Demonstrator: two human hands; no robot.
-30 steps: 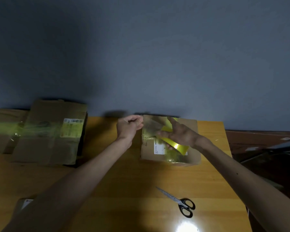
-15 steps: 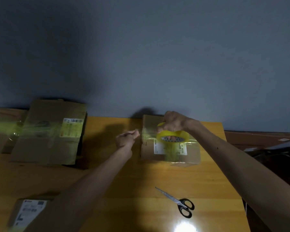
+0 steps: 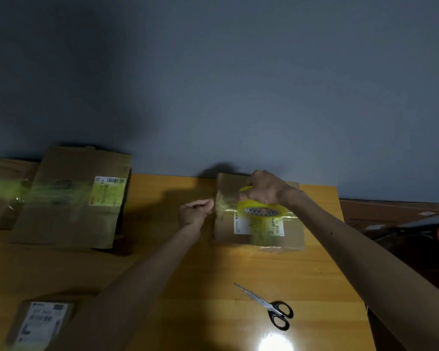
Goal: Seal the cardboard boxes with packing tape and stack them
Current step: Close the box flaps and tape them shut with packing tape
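Note:
A small cardboard box (image 3: 292,236) with a white label sits at the far middle of the wooden table (image 3: 188,274). My right hand (image 3: 264,188) grips a yellowish roll of packing tape (image 3: 262,210) from above, holding it over the box top. At the box's left edge my left hand (image 3: 195,211) pinches the free end of the tape, and a clear strip runs from there across the box to the roll.
A large flat taped box (image 3: 69,198) lies at the far left, overlapping another box (image 3: 0,191). A small labelled box (image 3: 38,323) sits near the front left corner. Black-handled scissors (image 3: 269,307) lie at the front right. The wall stands right behind the table.
My right hand has turned from an open palm on the roll to a grip over it from above. The left hand moved slightly down along the box's left edge.

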